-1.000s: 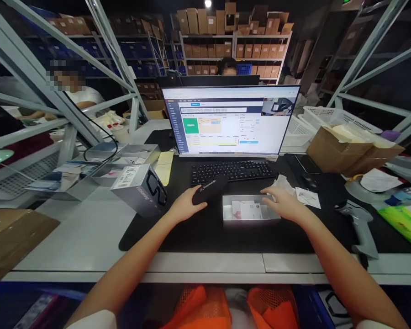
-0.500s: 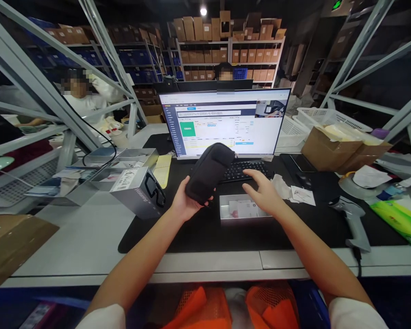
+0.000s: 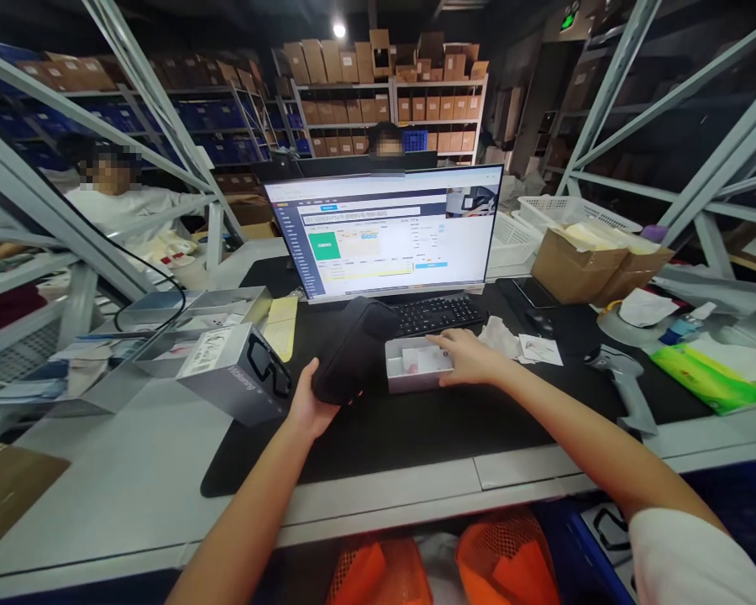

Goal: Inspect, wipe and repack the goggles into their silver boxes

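Note:
My left hand (image 3: pixel 310 405) grips the lower end of a black soft glasses case (image 3: pixel 351 349), held tilted above the black desk mat (image 3: pixel 416 424). Just right of it lies a small open grey box tray (image 3: pixel 409 367) with white cards inside. My right hand (image 3: pixel 469 357) rests on the tray's right side, fingers curled over its edge and contents. A grey product box printed with glasses (image 3: pixel 234 371) lies to the left of my left hand.
A monitor (image 3: pixel 384 228) and black keyboard (image 3: pixel 438 313) stand behind the tray. A barcode scanner (image 3: pixel 623 382), crumpled papers (image 3: pixel 520 343), cardboard boxes (image 3: pixel 595 260) and a green pack (image 3: pixel 709 378) lie right. Open grey boxes (image 3: pixel 195 313) sit left. Two other people sit beyond the desk.
My left hand lifted the black case off the mat and now holds it lowered beside the tray. My right hand went from the keyboard area down onto the tray. The view shifted right.

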{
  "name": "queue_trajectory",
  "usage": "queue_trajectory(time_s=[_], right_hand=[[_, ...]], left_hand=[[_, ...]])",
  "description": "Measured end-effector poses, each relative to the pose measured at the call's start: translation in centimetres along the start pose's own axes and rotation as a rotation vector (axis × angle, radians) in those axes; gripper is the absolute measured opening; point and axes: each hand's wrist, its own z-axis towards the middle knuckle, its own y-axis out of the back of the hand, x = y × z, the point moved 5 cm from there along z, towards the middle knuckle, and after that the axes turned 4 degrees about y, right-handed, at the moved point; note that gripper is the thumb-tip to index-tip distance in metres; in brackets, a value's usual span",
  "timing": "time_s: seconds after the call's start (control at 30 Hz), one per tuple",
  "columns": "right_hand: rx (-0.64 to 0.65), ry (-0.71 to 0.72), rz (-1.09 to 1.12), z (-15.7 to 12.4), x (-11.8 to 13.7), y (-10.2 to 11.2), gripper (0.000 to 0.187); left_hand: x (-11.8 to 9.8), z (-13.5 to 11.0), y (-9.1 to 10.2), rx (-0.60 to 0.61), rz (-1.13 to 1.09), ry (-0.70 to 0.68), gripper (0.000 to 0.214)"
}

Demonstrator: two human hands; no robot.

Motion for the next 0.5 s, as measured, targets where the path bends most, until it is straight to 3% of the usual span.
queue_trajectory(time_s=[0.17, 0.27, 0.33, 0.43, 0.5], right_hand=[[0.038, -0.012, 0.016, 5.2, -0.6, 0.1, 0.092], [0.032, -0.042, 0.105, 6.3, -0.9, 0.0, 0.096], [-0.043, -0.074, 0.258, 5.7, -1.0, 0.4, 0.091], [-0.196, -0.089, 0.450, 2.9, -0.6, 1.7, 0.063], [-0.232, -0.028, 0.499, 0.7, 1.1, 2.3, 0.063]], left_hand=[[0.9, -0.7, 0.8, -0.003, -0.050, 0.044, 0.054], [1.2, -0.9, 1.3, -0.016, -0.044, 0.097, 0.046], [1.6, -1.0, 1.3, -0.018, -0.018, 0.126, 0.043], [2.8, -0.7, 0.9, -0.004, 0.070, 0.178, 0.044], [4.1, -0.3, 0.6, -0.012, 0.169, 0.187, 0.045]])
